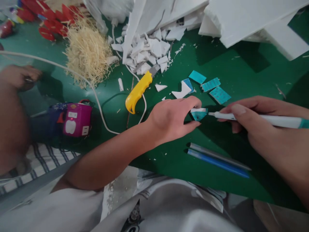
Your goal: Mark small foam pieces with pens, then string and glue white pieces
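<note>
Between the thumb and fingers of my left hand (169,117) is a small foam piece (199,114), white with a teal face. My right hand (256,119) grips a white marker (280,121) with a teal end, its tip close to the foam piece; I cannot tell if they touch. Just beyond my left hand lie a white foam offcut (181,91) and several teal pieces, one of them a patterned teal rectangle (219,94). A yellow utility knife (139,91) rests left of these, its blade pointing at the foam scraps.
White foam scraps (153,50) are heaped at the back beside large foam sheets (241,19). Two pens (217,161) lie near the front edge. A straw-like bundle (88,53), a magenta box (77,120) and a white cable (94,90) are left. Another person's hand (20,76) is far left.
</note>
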Action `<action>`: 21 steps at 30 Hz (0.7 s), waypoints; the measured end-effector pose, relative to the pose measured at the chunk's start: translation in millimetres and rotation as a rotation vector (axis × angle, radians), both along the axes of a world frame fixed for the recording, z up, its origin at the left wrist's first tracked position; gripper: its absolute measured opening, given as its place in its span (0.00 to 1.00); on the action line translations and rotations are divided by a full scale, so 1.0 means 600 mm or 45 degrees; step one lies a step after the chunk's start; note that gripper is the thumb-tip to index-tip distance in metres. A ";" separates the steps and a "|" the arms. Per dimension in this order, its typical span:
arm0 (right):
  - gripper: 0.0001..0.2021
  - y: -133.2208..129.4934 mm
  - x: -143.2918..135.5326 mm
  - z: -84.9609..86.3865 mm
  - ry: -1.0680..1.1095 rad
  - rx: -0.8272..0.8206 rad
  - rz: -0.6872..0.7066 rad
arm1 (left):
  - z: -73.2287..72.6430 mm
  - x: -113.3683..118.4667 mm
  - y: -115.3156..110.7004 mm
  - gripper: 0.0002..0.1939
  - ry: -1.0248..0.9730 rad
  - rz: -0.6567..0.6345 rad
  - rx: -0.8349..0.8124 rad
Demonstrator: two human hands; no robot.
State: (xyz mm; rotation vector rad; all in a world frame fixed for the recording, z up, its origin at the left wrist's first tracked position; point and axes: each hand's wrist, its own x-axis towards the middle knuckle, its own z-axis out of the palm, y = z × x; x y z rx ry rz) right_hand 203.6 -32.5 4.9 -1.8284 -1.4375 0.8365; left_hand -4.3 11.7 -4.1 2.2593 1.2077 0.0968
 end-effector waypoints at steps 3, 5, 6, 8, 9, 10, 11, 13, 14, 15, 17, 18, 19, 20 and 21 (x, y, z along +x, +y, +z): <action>0.10 0.000 0.000 -0.002 -0.007 0.031 -0.005 | 0.001 0.000 0.000 0.17 0.004 0.001 -0.006; 0.10 0.000 0.001 -0.003 0.026 0.003 0.041 | 0.001 0.000 0.000 0.16 0.008 0.008 -0.006; 0.11 0.000 0.001 -0.003 0.044 -0.007 0.059 | 0.000 0.000 0.001 0.16 0.006 0.008 -0.005; 0.10 -0.001 0.000 -0.002 0.040 -0.009 0.053 | -0.002 0.000 0.001 0.15 0.000 0.006 0.004; 0.09 -0.002 0.000 -0.002 0.018 0.008 0.030 | -0.003 0.000 0.001 0.15 -0.002 0.004 0.009; 0.09 -0.002 -0.001 -0.001 -0.007 0.028 0.007 | -0.004 0.000 0.001 0.16 -0.004 0.003 0.014; 0.09 -0.002 -0.001 -0.001 -0.026 0.046 -0.005 | -0.004 0.000 0.001 0.16 -0.008 0.003 0.018; 0.12 -0.001 -0.001 -0.001 -0.026 0.037 0.020 | -0.005 -0.001 0.001 0.15 -0.011 0.007 0.013; 0.14 0.000 -0.001 -0.002 -0.009 0.020 0.044 | -0.005 0.000 0.001 0.15 -0.011 0.011 0.008; 0.16 0.000 0.000 -0.003 0.014 0.002 0.072 | -0.004 0.000 0.000 0.15 -0.008 0.014 0.005; 0.16 0.000 0.001 -0.006 0.034 0.020 0.087 | -0.003 0.001 0.001 0.15 0.003 0.014 0.003; 0.15 -0.001 0.002 -0.008 0.024 0.044 0.075 | -0.003 0.001 0.001 0.15 0.006 0.012 0.009; 0.15 -0.001 0.002 -0.009 0.012 0.083 0.060 | -0.003 0.001 0.001 0.15 0.005 0.009 0.015; 0.15 -0.002 0.003 -0.009 -0.001 0.110 0.058 | -0.002 0.001 0.001 0.15 0.003 0.007 0.021; 0.16 -0.002 0.004 -0.009 -0.013 0.116 0.067 | -0.002 0.001 0.001 0.14 -0.002 0.005 0.026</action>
